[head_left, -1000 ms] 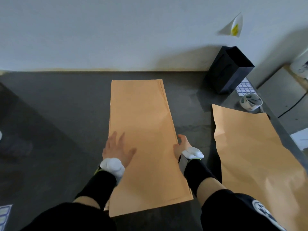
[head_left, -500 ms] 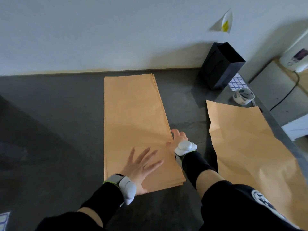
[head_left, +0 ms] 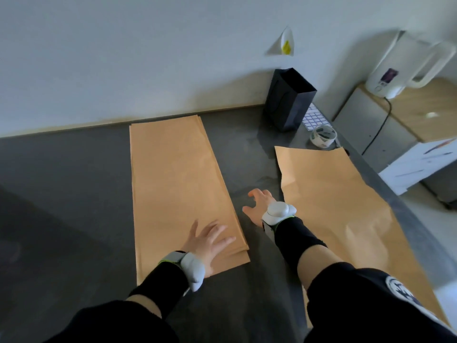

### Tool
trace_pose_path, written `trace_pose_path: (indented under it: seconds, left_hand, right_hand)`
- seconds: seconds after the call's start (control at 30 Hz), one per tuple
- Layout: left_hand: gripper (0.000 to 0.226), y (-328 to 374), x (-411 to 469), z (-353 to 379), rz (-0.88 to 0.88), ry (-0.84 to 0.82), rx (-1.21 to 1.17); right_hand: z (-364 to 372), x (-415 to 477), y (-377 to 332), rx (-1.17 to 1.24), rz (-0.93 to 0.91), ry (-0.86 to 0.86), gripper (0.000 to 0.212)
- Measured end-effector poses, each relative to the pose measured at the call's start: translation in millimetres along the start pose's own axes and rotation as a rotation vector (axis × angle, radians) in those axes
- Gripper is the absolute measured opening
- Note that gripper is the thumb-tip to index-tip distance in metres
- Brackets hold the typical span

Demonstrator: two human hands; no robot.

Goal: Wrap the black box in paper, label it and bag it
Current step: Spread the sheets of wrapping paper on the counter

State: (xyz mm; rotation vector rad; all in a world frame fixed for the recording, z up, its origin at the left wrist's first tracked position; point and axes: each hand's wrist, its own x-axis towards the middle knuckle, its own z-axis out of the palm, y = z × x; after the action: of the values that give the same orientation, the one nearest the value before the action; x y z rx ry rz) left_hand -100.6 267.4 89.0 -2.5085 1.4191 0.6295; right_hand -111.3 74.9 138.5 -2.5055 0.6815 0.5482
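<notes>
Head view. A dark grey table point(head_left: 61, 194) is seen running up to a pale wall. A stack of brown paper point(head_left: 178, 184) is laid flat near the middle of the table, its long side running from near to far and its far edge close to the wall. The left hand point(head_left: 207, 241) is laid palm down on the near right part of this stack, fingers straight and spread wide, nothing gripped. The right hand point(head_left: 259, 206) is held over bare table just right of the stack, between it and a loose sheet of brown paper point(head_left: 341, 209); its fingers are spread and partly bent, nothing is held, and contact with the table cannot be told. The loose sheet is spread on the right of the table (slightly rumpled, its near part hidden behind the right sleeve). A white device is strapped to each wrist above a black sleeve. At the far right corner a black bag point(head_left: 289, 100) is stood upright with its mouth open, close to the wall. Just right of it a label sheet point(head_left: 315, 117) lies flat, and a tape roll point(head_left: 322, 136) is set just near of that, beside the loose sheet's far edge. Beyond the table's right edge a white appliance point(head_left: 395, 68) is stood on a cabinet.
</notes>
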Motion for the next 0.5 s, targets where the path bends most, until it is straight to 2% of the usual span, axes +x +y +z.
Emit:
trace_pose_path:
  seconds: [0.13,0.27,0.37,0.43,0.5]
  left_hand:
    - [0.056,15,17,-22,-0.122,0.171,-0.293]
    - [0.036,66,52,-50,-0.281,0.315,-0.866]
    - [0.049,111,85,-58,-0.484,0.296,-1.222]
    - [0.058,137,104,-56,-0.643,0.282,-1.399]
    - [0.057,169,124,-60,-0.736,0.286,-1.558]
  right_hand:
    - [-23,-9,24,0.087,-0.035,0.09,0.045]
    - [-66,-22,79,0.157,-0.055,0.196,0.039]
    - [-97,-28,148,0.174,-0.012,0.246,0.042]
    - [-116,-32,199,0.203,0.079,0.286,0.046]
    - [-135,-31,256,0.224,0.216,0.303,0.054]
